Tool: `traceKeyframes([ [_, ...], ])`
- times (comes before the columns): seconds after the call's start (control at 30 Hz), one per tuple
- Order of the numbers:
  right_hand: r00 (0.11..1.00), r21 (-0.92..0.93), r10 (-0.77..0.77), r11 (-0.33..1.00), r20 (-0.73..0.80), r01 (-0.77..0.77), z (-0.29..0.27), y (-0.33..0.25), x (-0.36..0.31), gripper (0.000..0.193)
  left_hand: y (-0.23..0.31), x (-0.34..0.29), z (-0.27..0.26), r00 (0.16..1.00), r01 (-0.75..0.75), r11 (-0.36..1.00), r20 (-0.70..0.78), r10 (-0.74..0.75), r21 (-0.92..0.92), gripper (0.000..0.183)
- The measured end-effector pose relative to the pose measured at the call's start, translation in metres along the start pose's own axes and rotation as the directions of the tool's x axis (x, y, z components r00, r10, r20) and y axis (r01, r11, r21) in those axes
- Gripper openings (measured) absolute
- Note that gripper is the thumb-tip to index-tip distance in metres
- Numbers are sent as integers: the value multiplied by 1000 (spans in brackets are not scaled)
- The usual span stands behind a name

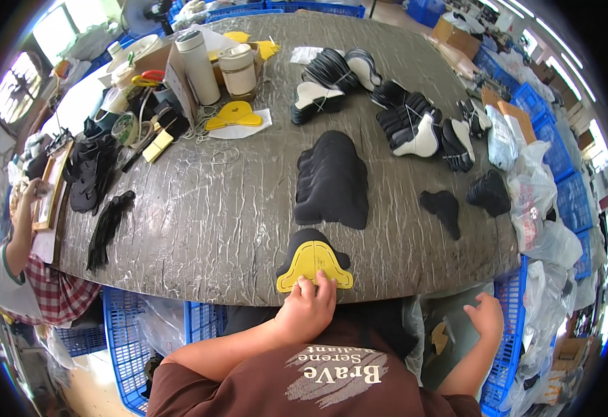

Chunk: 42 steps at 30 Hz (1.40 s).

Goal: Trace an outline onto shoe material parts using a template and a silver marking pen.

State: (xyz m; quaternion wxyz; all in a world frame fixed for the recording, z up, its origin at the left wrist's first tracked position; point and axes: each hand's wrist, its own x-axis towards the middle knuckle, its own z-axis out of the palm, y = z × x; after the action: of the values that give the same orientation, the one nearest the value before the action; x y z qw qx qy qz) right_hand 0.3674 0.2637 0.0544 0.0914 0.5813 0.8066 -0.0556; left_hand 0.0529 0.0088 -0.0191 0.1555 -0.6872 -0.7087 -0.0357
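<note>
At the table's front edge, my left hand point(309, 304) presses extended fingertips on the lower part of a yellow, bell-shaped template point(312, 262). The template has dark lines along its border and lies on a black fabric piece point(302, 239) that shows past its top and sides. My right hand point(486, 316) is off the table to the right, above a blue basket point(514, 306); its thumb and forefinger are apart, and nothing shows between them. Just beyond the template, a fanned stack of black pieces point(333, 182) lies on the table.
Tied black and white bundles point(406, 118) lie far right, near small black pieces point(444, 210). Far left stand a white bottle point(197, 66), a lidded cup point(239, 69) and another yellow template point(234, 115). Black strips point(111, 229) lie left. Another person's arm point(22, 233) works at the left edge.
</note>
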Motion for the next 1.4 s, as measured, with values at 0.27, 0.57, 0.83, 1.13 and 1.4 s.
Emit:
traceKeyframes([
  [0.27, 676, 547, -680, 465, -284, 696, -38, -224, 48, 27, -4, 0, 4, 999, -18, 998, -44, 21, 58, 37],
  [0.57, 553, 370, -631, 411, -545, 833, -43, -417, 193, 15, -4, 6, 11, 994, -85, 996, -67, 88, 40, 36],
  [0.83, 490, 199, -647, 471, -584, 859, -31, -449, 283, 15, 2, 2, 23, 990, -78, 979, -99, 98, 186, 25],
  [1.13, 186, 377, -840, -24, -510, 926, -48, -474, 175, 13, 7, 1, 39, 990, -22, 975, -132, 52, 219, 20],
  [1.4, -153, 238, -924, -246, -350, 940, 18, -275, 31, 23, 0, 9, 18, 992, -41, 998, -119, 47, 57, 34],
])
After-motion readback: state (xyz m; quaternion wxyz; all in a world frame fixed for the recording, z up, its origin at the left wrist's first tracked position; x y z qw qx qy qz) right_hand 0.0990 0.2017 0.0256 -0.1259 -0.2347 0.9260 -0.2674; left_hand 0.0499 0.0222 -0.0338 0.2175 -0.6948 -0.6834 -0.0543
